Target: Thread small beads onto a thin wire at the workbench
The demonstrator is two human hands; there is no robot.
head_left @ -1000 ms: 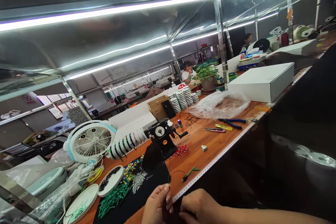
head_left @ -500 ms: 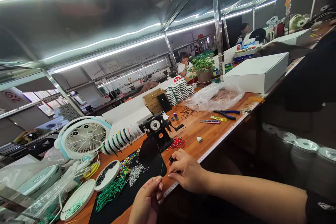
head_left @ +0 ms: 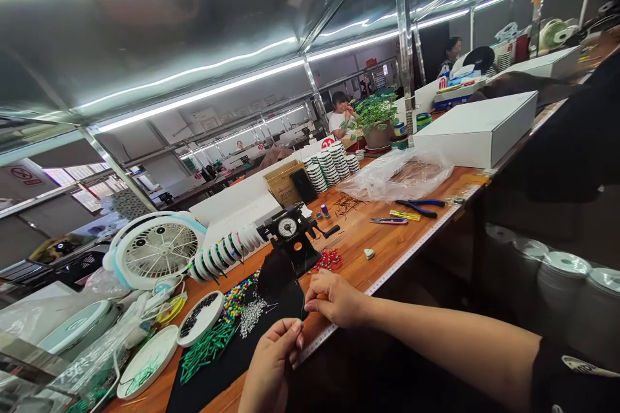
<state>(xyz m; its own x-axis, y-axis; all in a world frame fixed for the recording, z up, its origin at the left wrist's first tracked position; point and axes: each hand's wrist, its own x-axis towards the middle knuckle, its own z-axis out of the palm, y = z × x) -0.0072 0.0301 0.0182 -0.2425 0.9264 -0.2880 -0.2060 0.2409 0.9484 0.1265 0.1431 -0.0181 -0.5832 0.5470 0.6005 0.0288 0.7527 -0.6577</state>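
Note:
My left hand (head_left: 277,352) is closed in a pinch at the table's front edge, with a thin dark line (head_left: 303,310) coming up from its fingertips. Close beside it on the right, my right hand (head_left: 333,297) is also pinched, its fingertips near the same line. What it holds is too small to make out. Behind the hands stands a black winding machine (head_left: 293,235) with a round dial and a crank. Under and left of my hands lies a black mat (head_left: 217,377), carrying silver pins (head_left: 252,317), green tubes (head_left: 208,352) and coloured beads (head_left: 235,300).
Red beaded pieces (head_left: 327,260) lie by the machine. Pliers (head_left: 419,208), a cutter (head_left: 388,221) and a plastic bag (head_left: 400,174) are to the right. White dishes (head_left: 159,361), a fan (head_left: 159,248) and a row of spools (head_left: 225,251) occupy the left. A white box (head_left: 477,129) stands farther right.
My right hand has moved slightly left and up, and its fingers are drawn together closer to my left hand. My left hand remains pinched in nearly the same place.

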